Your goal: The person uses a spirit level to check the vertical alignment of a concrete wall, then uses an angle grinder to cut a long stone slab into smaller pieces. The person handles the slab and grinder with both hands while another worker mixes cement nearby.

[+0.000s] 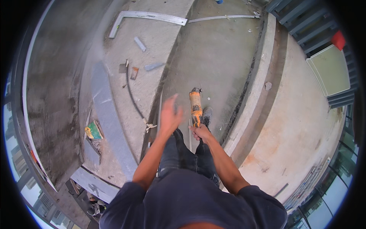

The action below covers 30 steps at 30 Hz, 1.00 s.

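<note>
My right hand [201, 131] grips the lower end of a dusty orange power tool [195, 105], which has a dark metal head at the far end and points away from me over the grey concrete floor. My left hand [170, 114] is raised left of the tool, blurred by motion, its fingers apart and holding nothing that I can see. Below, my shoe [207, 112] shows beside the tool. A thin pale strip [190, 141] runs below the tool between my legs.
A step edge with a black hose [133, 99], metal square [148, 16], stone offcuts [153, 66] and long grey slab [110, 114] lies left. A thin straightedge [223, 17] crosses ahead. On the right are a concrete curb [248, 114], pale board [328, 68] and dark railing [301, 30].
</note>
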Each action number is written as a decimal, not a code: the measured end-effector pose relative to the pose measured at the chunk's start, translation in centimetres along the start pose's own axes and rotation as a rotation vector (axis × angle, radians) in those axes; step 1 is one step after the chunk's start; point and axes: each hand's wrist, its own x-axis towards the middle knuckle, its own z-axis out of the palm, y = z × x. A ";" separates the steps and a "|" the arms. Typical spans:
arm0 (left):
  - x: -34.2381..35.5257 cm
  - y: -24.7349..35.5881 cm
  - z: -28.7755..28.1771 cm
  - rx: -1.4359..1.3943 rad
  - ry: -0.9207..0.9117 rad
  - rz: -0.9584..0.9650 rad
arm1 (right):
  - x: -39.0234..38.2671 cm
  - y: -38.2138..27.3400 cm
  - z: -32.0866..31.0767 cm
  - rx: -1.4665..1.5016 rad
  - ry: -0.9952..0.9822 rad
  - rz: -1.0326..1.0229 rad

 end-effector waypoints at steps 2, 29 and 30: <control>-0.7 -1.0 -4.2 0.210 0.197 0.139 | 5.5 0.5 -2.0 -0.236 0.015 -0.026; -6.1 -11.4 -7.8 0.771 0.243 -0.071 | 57.5 -0.2 0.5 -0.836 0.613 -0.343; -6.4 -11.4 -8.1 0.794 0.216 -0.080 | 58.2 0.7 0.6 -0.797 0.644 -0.341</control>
